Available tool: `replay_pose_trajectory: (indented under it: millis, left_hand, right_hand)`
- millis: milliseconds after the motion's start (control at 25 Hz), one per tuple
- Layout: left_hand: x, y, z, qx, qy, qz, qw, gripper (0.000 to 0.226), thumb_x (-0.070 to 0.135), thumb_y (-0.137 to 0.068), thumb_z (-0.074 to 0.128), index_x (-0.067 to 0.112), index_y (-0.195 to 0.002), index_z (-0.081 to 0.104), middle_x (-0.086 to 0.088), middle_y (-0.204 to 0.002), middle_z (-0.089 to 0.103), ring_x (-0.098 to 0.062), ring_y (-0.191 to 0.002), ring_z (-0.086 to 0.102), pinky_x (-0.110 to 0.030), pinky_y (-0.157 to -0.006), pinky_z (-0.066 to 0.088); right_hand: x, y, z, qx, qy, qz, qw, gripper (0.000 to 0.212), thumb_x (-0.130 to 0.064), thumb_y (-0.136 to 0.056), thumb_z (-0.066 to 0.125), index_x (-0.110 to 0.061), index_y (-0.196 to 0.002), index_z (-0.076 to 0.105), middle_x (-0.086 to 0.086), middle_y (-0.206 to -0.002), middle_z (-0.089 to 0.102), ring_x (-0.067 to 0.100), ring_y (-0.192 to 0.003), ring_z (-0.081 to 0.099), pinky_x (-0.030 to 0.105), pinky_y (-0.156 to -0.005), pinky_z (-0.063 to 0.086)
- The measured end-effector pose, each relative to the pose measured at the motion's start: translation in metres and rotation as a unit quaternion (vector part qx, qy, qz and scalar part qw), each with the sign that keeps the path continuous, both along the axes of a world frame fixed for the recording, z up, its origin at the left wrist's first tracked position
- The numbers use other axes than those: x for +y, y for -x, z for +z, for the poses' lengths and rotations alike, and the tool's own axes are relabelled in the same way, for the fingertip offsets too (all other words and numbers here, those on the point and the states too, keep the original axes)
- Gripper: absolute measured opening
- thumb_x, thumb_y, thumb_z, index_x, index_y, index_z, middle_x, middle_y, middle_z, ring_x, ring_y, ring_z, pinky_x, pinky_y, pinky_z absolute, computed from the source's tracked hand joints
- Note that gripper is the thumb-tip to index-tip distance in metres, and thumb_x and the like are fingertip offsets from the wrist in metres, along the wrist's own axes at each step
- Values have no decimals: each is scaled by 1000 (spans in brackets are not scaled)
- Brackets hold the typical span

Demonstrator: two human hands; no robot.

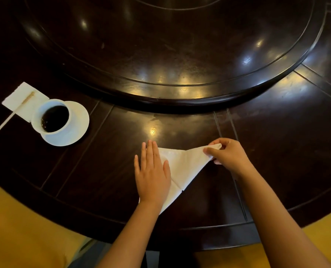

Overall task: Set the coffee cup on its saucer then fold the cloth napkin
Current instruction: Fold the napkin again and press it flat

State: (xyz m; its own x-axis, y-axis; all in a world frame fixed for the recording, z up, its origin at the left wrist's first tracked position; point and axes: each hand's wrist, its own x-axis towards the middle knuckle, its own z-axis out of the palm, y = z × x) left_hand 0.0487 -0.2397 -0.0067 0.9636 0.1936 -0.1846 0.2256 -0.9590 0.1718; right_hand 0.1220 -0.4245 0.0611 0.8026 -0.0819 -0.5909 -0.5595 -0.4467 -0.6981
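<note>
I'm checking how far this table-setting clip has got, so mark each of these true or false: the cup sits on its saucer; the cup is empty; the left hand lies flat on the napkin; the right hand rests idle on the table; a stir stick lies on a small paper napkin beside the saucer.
1. The coffee cup sits on its saucer. True.
2. The cup is empty. False: it holds dark coffee.
3. The left hand lies flat on the cloth napkin. True.
4. The right hand rests idle on the table. False: it pinches the napkin's right corner.
5. A stir stick lies on a small paper napkin beside the saucer. True.
</note>
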Motion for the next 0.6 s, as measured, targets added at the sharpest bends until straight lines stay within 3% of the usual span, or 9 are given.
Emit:
replay_pose_trajectory:
  millis: [80, 160, 240, 320, 360, 440, 520, 600]
  left_hand:
    - [-3, -2, 9, -20, 57, 15, 998, 63, 43, -94, 17, 9, -147, 15, -6, -155, 17, -18, -142, 6, -43, -113, 13]
    - [7, -6, 27, -49, 197, 77, 976, 58, 41, -97, 28, 14, -148, 15, 3, -155, 11, -11, -142, 3, -36, -114, 8]
    - [29, -15, 52, -55, 377, 156, 911, 40, 26, -96, 44, 18, -135, 45, 8, -141, 41, -10, -133, 34, -29, -106, 30]
    - [54, -28, 74, 84, 548, 193, 810, 24, 22, -95, 45, 15, -105, 67, 0, -107, 69, -17, -104, 63, -29, -88, 49]
    - [62, -35, 78, 184, 557, 178, 790, 29, 26, -96, 44, 12, -99, 69, -3, -97, 72, -18, -94, 67, -32, -85, 52]
    - [74, -46, 77, 320, 497, 135, 795, 37, 33, -97, 41, 9, -101, 69, -4, -92, 74, -16, -87, 70, -32, -84, 53]
    - [80, -57, 70, 355, 472, 129, 797, 45, 37, -99, 36, 7, -102, 68, -6, -91, 74, -17, -85, 70, -31, -81, 53]
    - [84, -66, 64, 361, 498, 153, 773, 51, 38, -100, 29, 6, -102, 68, -9, -94, 74, -19, -88, 70, -31, -80, 53]
  right_hand:
    - [2, 0, -4, -4, -20, -60, 998, 4, -12, -83, 66, -12, -85, 62, 7, -87, 67, 17, -81, 65, 22, -58, 55]
    - [-1, -2, -4, 1, -47, -93, 995, 8, -11, -83, 65, -12, -90, 61, 6, -92, 66, 15, -87, 65, 22, -61, 57]
    - [-5, -3, -3, 12, -76, -92, 993, 11, -5, -84, 63, -12, -92, 61, 8, -97, 66, 14, -89, 65, 21, -63, 57]
    - [-6, -4, -1, 13, -88, -79, 993, 16, 0, -84, 61, -12, -94, 61, 9, -99, 66, 13, -90, 64, 19, -63, 56]
    - [-6, -4, 0, 8, -87, -73, 993, 17, 1, -84, 61, -12, -95, 61, 9, -100, 65, 14, -92, 64, 18, -62, 56]
    - [-3, -4, 2, -13, -86, -65, 994, 18, 2, -84, 60, -12, -95, 61, 9, -100, 65, 16, -94, 64, 18, -64, 56]
    - [0, -3, 6, -49, -89, -62, 993, 18, 3, -84, 60, -12, -93, 62, 9, -98, 66, 16, -94, 64, 19, -67, 56]
    - [5, -3, 13, -92, -86, -56, 990, 18, 3, -84, 59, -14, -90, 62, 6, -95, 66, 15, -92, 65, 20, -69, 56]
